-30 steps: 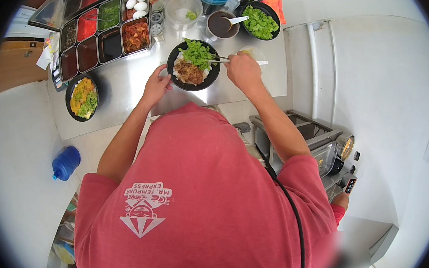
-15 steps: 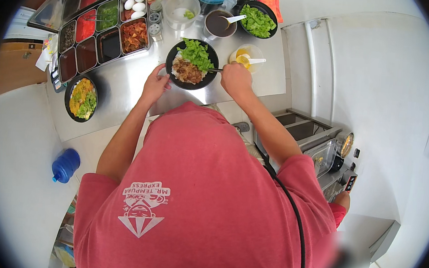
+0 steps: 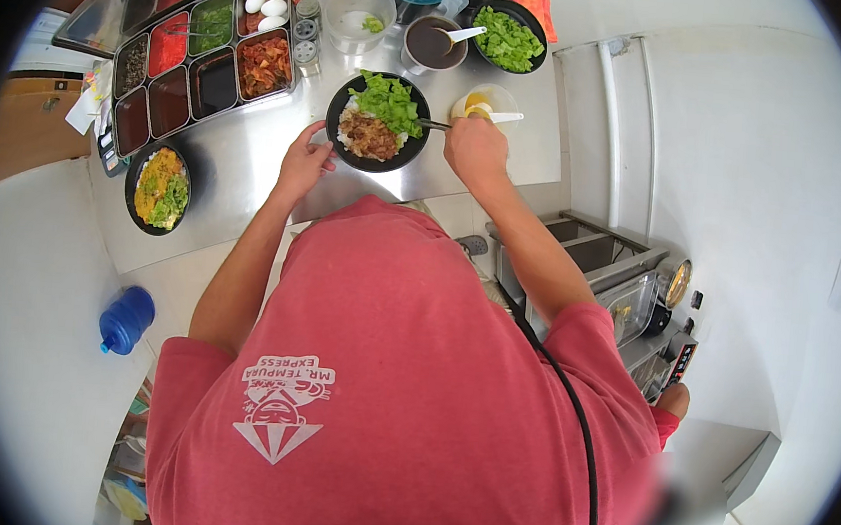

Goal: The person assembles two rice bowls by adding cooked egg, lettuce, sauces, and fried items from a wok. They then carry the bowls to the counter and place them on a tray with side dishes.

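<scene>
Black bowl: on the steel counter, in front of the person, between both hands; black bowl sits flat.
Bowl contents: chopped greens on the upper right, browned topping below, white rice showing at the left.
Left hand: left hand at the bowl's left rim, thumb and fingers spread, touching the edge; looks like steadying.
Right hand: right hand right of the bowl, fingers curled around the tongs; exact finger placing hidden by the knuckles.
Tongs: tip at the right edge of the greens; seen nearly end-on, so can't tell if the tips pinch a leaf.
Just changed: right hand sits a little farther from the bowl than half a second ago; a second ago the tongs reached over the greens. Greens keep about the same spot.
Meaning: probably small touch-ups to greens already in place, not a fresh load.
Nearby: clear tub of yellow liquid just beyond the right hand; sauce pot behind; bowl of greens farther back.
</scene>
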Demonstrator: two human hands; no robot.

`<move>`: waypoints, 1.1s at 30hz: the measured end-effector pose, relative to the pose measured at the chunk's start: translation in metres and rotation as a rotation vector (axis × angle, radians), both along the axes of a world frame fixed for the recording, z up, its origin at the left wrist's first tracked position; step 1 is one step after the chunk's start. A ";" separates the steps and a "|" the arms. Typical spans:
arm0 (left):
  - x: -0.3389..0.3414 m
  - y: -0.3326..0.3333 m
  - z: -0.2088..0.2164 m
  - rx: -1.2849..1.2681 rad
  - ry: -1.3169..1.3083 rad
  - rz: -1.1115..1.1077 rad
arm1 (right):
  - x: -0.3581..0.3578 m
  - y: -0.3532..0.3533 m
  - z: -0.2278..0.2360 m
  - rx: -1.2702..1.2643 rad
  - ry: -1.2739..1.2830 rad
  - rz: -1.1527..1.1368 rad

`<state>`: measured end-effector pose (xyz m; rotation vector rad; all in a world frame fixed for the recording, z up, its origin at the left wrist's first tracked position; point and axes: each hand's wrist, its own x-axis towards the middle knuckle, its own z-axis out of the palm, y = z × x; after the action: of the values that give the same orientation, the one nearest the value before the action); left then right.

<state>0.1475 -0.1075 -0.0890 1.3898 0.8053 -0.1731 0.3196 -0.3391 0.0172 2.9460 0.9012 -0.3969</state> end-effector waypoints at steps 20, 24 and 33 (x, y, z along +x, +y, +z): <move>-0.017 -0.001 -0.001 -0.021 0.004 0.074 | 0.008 0.063 -0.026 0.322 -0.186 0.252; -0.017 -0.002 0.005 -0.025 0.015 0.074 | 0.019 0.067 -0.056 0.275 -0.158 0.289; -0.020 0.005 0.005 -0.028 0.006 0.096 | 0.025 0.057 -0.040 0.329 -0.164 0.370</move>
<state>0.1276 -0.1029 -0.0836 1.3217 0.8694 -0.1133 0.3447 -0.2817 -0.0228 2.9229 1.5785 0.0131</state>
